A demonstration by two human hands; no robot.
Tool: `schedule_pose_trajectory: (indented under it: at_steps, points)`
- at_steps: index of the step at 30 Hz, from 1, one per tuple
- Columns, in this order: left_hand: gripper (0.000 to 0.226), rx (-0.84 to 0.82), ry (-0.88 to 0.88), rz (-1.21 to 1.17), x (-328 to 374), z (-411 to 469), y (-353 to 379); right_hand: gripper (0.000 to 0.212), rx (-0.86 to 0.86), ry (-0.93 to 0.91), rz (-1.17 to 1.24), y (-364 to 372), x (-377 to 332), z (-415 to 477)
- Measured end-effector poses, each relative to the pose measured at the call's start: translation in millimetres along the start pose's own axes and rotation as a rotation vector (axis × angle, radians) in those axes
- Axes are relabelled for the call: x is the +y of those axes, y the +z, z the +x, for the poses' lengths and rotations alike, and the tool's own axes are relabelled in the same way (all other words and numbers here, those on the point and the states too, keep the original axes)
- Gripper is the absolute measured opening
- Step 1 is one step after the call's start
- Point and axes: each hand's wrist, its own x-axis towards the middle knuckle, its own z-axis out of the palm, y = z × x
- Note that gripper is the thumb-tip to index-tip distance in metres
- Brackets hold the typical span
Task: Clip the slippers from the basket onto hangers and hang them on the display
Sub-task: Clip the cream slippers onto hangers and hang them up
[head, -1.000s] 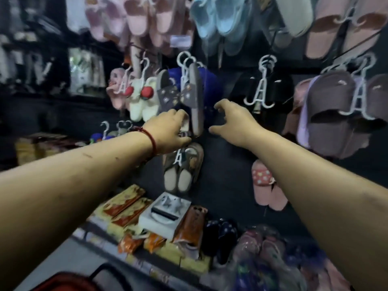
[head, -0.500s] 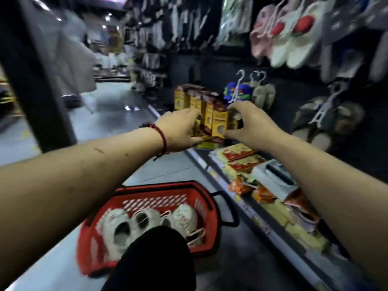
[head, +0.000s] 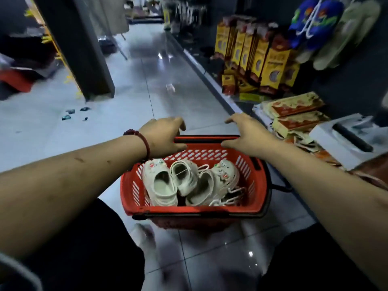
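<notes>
View from a person's head, looking down a shop aisle. A red basket (head: 128, 185) sits on the tiled floor (head: 178, 85) just in front of the person's legs. Inside it lie several cream slippers (head: 161, 183) in a loose pile, with white hangers (head: 235, 196) tangled at the right side.

Both bare arms reach forward over the basket. The left hand (head: 163, 135) and the right hand (head: 247, 135) hover at its far rim, on either side of a black handle (head: 205, 140). Each grip is released, fingers loosely spread and holding nothing. Whether they touch the handle is unclear.

To the right, blue slippers (head: 315, 19) hang on the dark display wall (head: 346, 80) above yellow boxes (head: 270, 66).

The person seems to be fetching the next pair. That calls for reaching down into the basket to pick up a slipper and a hanger.
</notes>
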Motion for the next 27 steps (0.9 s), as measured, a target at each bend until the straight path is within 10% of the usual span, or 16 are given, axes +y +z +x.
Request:
schedule_pose_trajectory:
  at_steps: [8,14,19,27]
  points:
    - [0.039,-0.091,0.033,-0.083,-61,3,94,0.066,-0.182,0.123,0.107,93,25,15]
    - [0.031,-0.312,0.124,-0.094,-69,20,143,0.02,-0.321,0.137,0.096,113,30,36]
    - [0.035,-0.364,0.101,0.06,-65,31,147,0.018,-0.9,0.283,-0.041,129,55,29]
    - [0.059,-0.326,0.065,0.389,-64,25,159,0.049,-1.009,0.379,-0.2,176,77,11]
